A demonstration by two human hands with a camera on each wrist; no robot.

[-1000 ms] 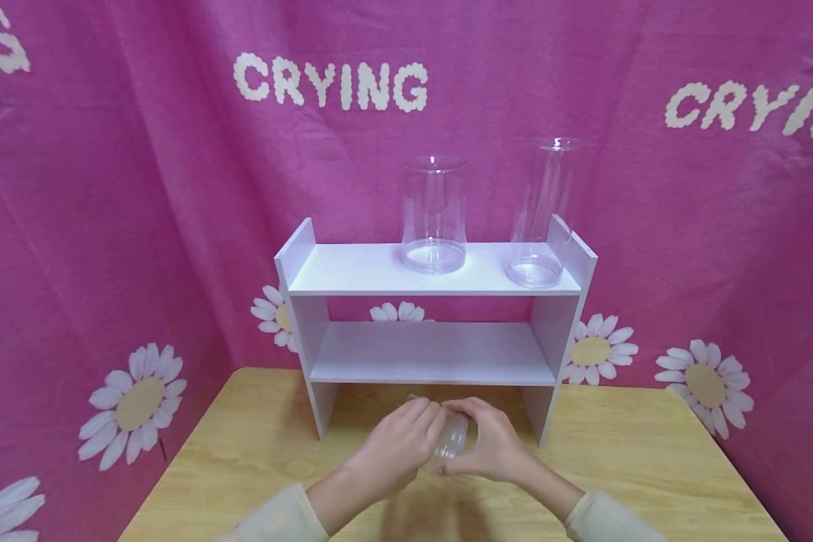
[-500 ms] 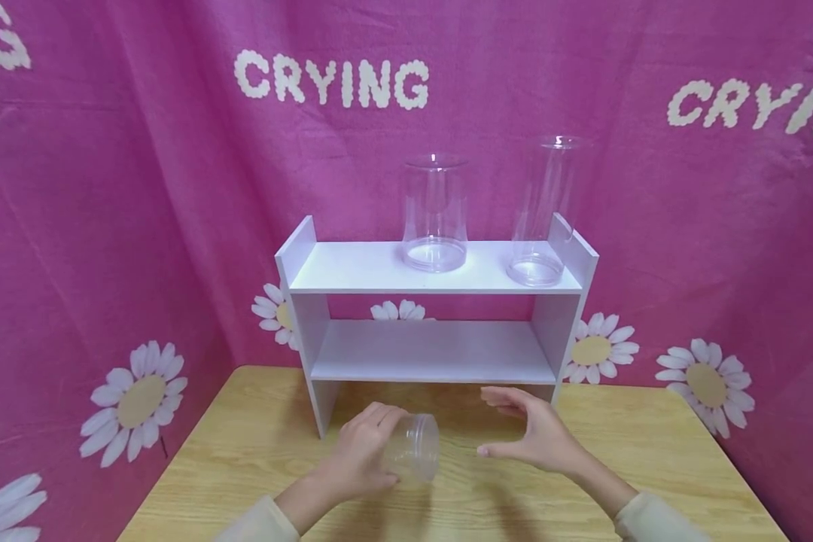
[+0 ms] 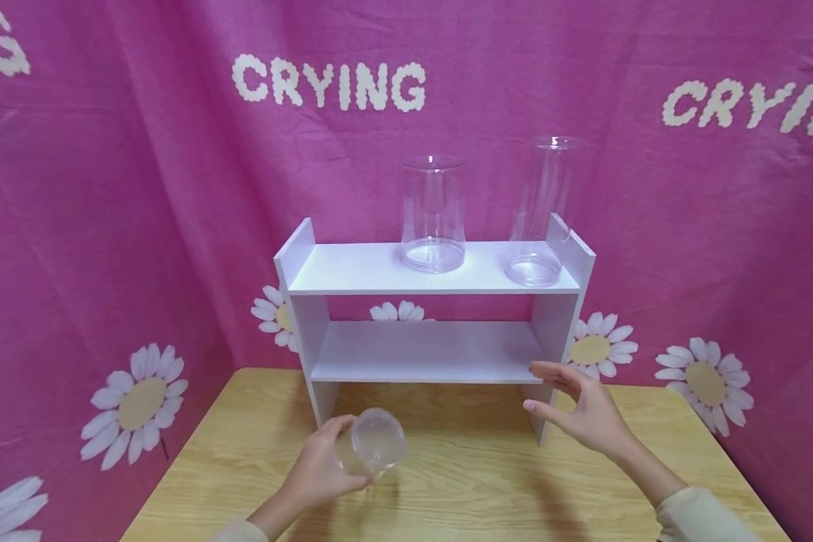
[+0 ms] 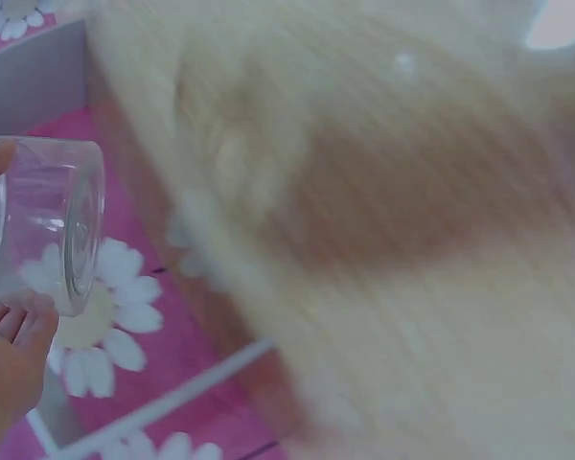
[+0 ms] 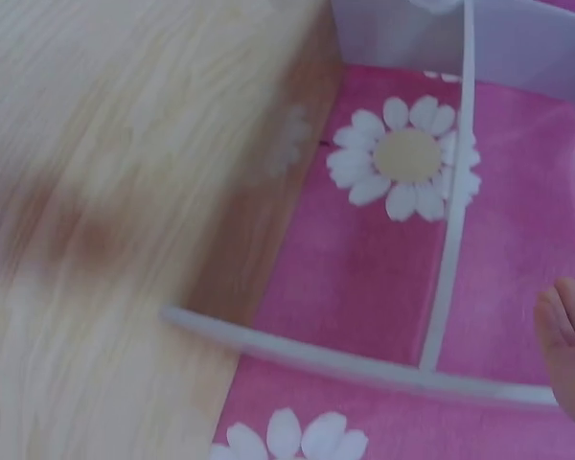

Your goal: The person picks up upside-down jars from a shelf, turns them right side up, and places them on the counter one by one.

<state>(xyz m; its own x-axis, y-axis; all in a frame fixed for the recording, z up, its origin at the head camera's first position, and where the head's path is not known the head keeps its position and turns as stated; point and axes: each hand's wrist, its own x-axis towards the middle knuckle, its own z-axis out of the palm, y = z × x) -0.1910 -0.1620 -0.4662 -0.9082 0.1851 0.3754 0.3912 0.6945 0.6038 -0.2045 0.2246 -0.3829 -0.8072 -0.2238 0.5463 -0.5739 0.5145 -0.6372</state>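
Note:
My left hand (image 3: 320,468) grips a small clear plastic jar (image 3: 373,442) above the wooden table (image 3: 474,482), its open mouth tilted toward me. In the left wrist view the same jar (image 4: 40,222) sits at the left edge with my fingertips (image 4: 19,331) under it. My right hand (image 3: 576,410) hovers empty beside the white shelf's right leg, fingers spread and relaxed; only its fingertips (image 5: 567,331) show in the right wrist view.
A white two-tier shelf (image 3: 433,331) stands at the back of the table. Two tall clear containers, a shorter one (image 3: 433,214) and a taller one (image 3: 542,211), stand on its top board. Pink daisy-print cloth (image 3: 108,226) hangs behind and at both sides.
Both hands held the jar together in front of the shelf. The right hand let go and moved right and up. The left hand carried the jar left, turning its mouth toward me.

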